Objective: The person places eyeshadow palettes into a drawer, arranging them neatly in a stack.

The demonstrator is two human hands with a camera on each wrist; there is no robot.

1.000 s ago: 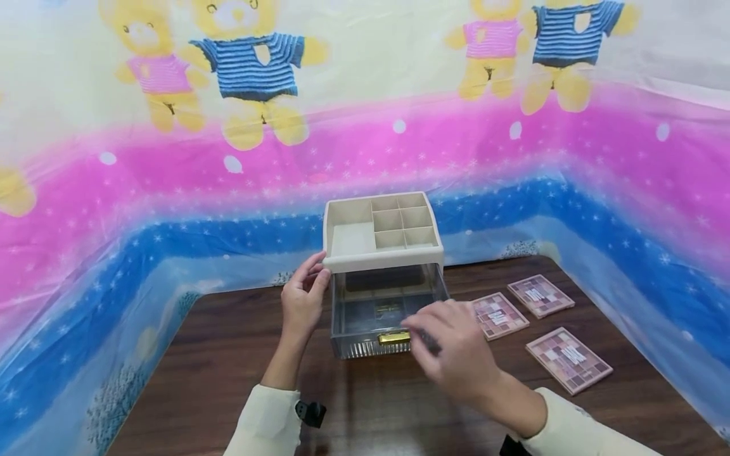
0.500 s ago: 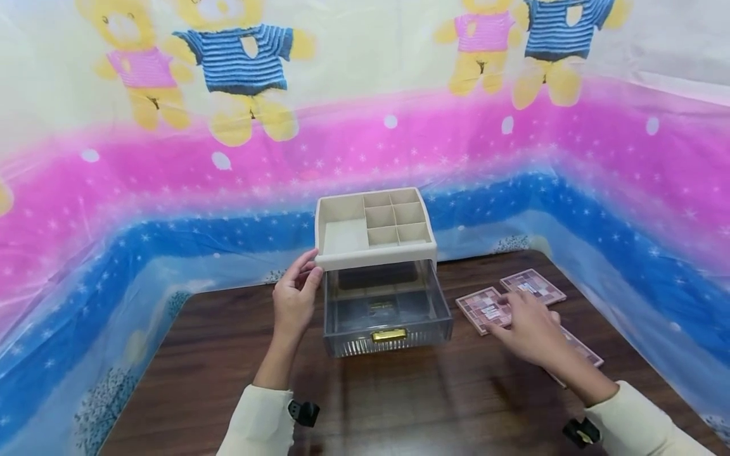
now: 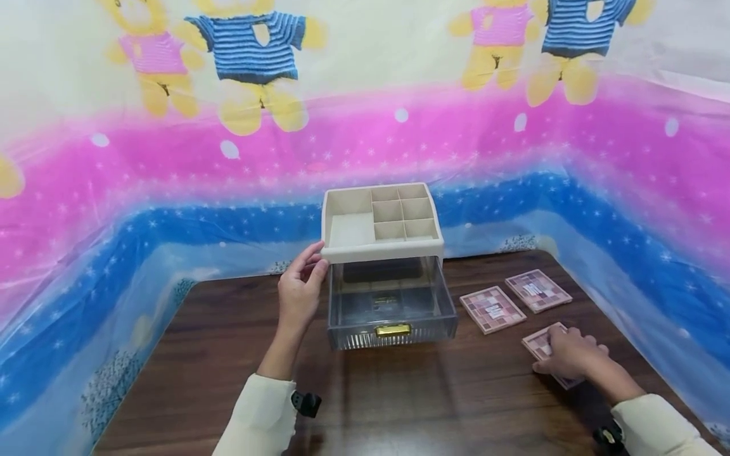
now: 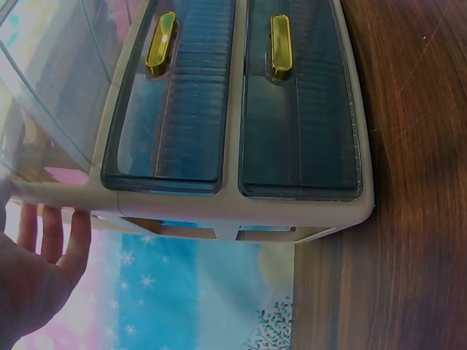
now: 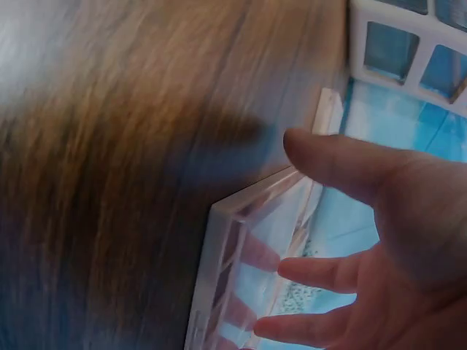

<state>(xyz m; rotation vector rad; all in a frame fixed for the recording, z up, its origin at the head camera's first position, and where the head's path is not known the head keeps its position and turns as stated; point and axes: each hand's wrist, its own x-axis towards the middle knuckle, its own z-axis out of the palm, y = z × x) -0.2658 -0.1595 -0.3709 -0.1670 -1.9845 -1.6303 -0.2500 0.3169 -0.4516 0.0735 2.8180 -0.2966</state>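
A cream organizer [image 3: 383, 254] stands on the table with its clear drawer [image 3: 359, 339] pulled out. At its left front corner my left hand [image 3: 299, 294] touches the edge; in the left wrist view the left hand [image 4: 36, 277] has nearly straight fingers against the frame [image 4: 284, 213], beside two gold-handled drawer fronts. My right hand [image 3: 576, 356] lies over the nearest pink palette [image 3: 536, 342], covering part of it. In the right wrist view the right hand [image 5: 416, 248] has spread fingers over the shiny palette [image 5: 211, 284], thumb near its edge; firm contact cannot be told.
Two more palettes lie right of the organizer, one nearer it [image 3: 493, 310] and one farther back [image 3: 538, 291]. The dark wooden table [image 3: 228, 354] ends at a patterned cloth backdrop [image 3: 365, 139] behind and at both sides.
My right hand has moved from the drawer's front handle, past the palette nearest the organizer, to the front right palette. The left hand stays at the organizer's corner.
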